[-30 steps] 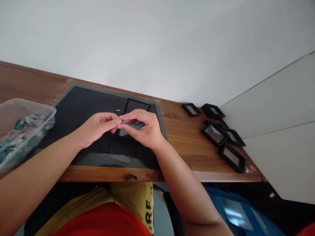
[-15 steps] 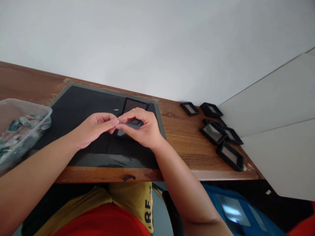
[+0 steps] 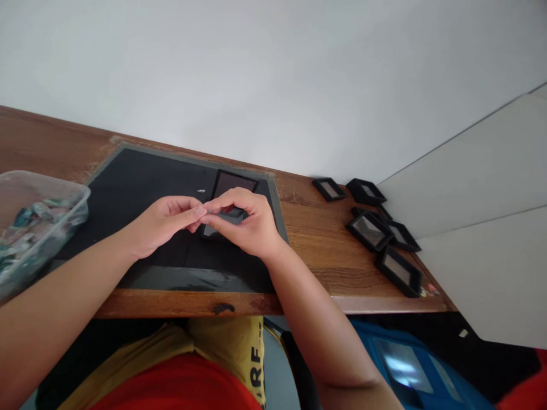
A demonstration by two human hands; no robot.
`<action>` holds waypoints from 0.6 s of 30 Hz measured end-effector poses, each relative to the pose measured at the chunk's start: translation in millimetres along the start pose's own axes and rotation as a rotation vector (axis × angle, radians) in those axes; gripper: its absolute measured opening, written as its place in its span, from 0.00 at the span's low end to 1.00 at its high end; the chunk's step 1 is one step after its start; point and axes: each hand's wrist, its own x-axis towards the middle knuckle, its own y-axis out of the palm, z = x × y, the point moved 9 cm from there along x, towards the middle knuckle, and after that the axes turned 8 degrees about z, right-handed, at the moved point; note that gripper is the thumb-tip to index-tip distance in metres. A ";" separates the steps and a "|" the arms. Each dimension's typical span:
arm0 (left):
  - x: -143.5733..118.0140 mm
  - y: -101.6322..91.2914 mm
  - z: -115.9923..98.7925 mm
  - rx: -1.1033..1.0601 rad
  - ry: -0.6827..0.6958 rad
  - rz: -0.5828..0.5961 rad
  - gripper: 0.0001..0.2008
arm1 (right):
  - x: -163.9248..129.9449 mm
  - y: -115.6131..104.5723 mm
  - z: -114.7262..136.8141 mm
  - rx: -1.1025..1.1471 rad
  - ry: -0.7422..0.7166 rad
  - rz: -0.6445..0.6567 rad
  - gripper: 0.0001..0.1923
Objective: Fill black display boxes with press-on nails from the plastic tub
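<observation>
My left hand (image 3: pixel 173 222) and my right hand (image 3: pixel 245 219) meet fingertip to fingertip above a black mat (image 3: pixel 141 176). Both are closed in a pinch on something tiny between thumbs and forefingers, too small to make out. Behind and beneath my right hand lies a black box frame (image 3: pixel 222 181) with a dark inside, partly covered by the hand. A small silvery piece (image 3: pixel 200 191) rests on the mat just beyond my left fingers.
At the left stands a clear plastic tub (image 3: pixel 81 196) of small wrapped pieces in teal, pink and white. Several black box frames (image 3: pixel 370 229) with windows are scattered on the wooden table (image 3: pixel 311 228) at right, near a grey-white panel (image 3: pixel 482 228). Something blue (image 3: pixel 363 336) shows below the table edge.
Almost nothing differs. Both hands keep the same pinch at the same spot; the view has shifted very slightly.
</observation>
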 end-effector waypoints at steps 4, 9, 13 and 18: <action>-0.8 0.4 -1.0 0.002 0.002 0.003 0.22 | -0.1 -0.7 -0.4 -0.008 0.002 -0.004 0.10; -1.1 0.3 0.1 -0.009 0.001 0.010 0.22 | 0.5 -0.1 -0.3 0.006 0.021 0.008 0.09; -1.3 -0.3 0.6 -0.015 -0.007 0.009 0.23 | 0.5 0.4 1.9 0.050 0.001 0.016 0.05; -1.2 -0.4 1.1 -0.028 -0.022 -0.001 0.25 | 0.7 0.8 -0.3 0.058 0.023 0.022 0.05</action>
